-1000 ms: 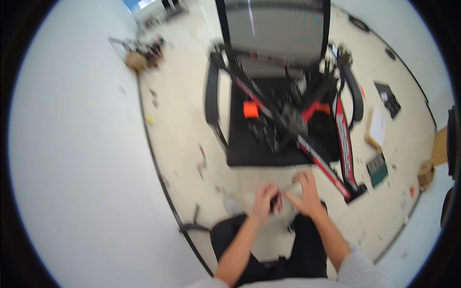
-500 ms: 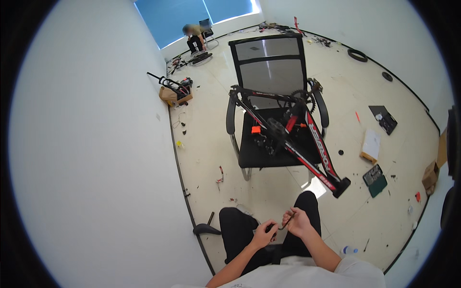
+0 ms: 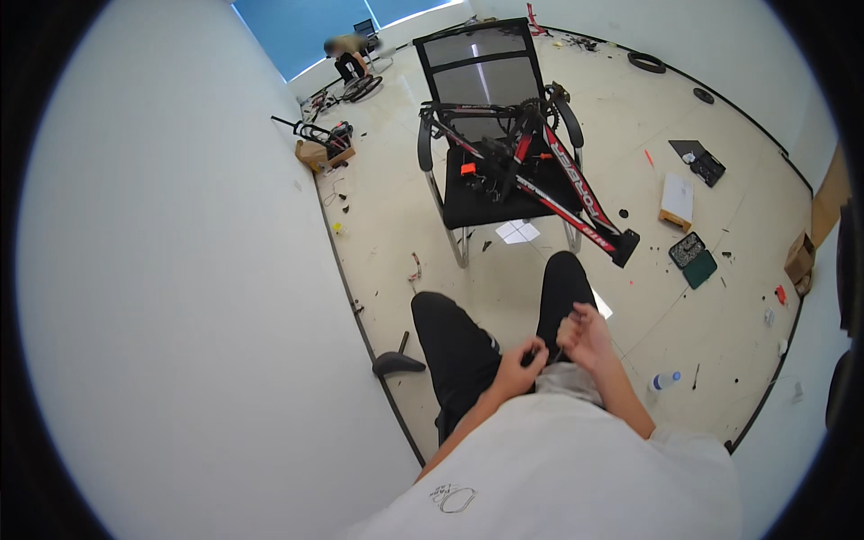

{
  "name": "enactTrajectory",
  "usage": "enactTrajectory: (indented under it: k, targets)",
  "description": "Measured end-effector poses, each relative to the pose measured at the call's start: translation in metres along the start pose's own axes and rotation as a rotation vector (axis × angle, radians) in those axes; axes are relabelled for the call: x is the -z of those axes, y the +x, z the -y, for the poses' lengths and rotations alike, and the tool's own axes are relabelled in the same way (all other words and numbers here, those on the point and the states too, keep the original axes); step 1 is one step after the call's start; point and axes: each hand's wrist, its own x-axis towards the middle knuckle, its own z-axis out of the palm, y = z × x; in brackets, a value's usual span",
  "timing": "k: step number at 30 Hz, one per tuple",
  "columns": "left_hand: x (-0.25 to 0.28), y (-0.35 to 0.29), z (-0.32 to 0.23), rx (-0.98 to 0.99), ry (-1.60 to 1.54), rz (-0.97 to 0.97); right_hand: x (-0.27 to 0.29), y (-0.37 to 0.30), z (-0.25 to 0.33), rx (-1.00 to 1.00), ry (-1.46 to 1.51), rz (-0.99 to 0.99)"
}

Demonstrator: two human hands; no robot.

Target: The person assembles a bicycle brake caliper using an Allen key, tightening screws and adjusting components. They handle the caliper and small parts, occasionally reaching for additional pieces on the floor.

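My left hand (image 3: 520, 367) is closed on a small black part (image 3: 529, 357), mostly hidden by its fingers. Beside it, my right hand (image 3: 585, 337) is curled around one end of a thin dark rod (image 3: 559, 354), which looks like a hex key and points toward the left hand. Both hands are held over my lap, close together. Ahead of my knees, a black and red bicycle frame (image 3: 562, 205) with a crankset lies across a black mesh-back chair (image 3: 481, 209).
Left of my knee lies a bicycle saddle (image 3: 397, 363) on its post. To the right are an open green tool case (image 3: 697, 272), a white-topped box (image 3: 677, 200) and a water bottle (image 3: 664, 381). A person (image 3: 349, 58) sits bent over bicycle parts far back.
My view has tilted down, so the chair and frame sit higher. My hands have drawn nearer to my body, and the rod between them shows less.
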Motion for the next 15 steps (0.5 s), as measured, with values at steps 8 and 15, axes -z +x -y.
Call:
enactTrajectory:
  k: [8, 15]
  targets:
    - [-0.004, -0.011, -0.048, -0.207, 0.172, 0.083, -0.037, -0.028, -0.006, 0.194, -0.225, 0.034]
    - [-0.02, -0.019, -0.056, -0.29, 0.278, -0.007, -0.041, -0.036, -0.012, 0.395, -0.309, -0.122]
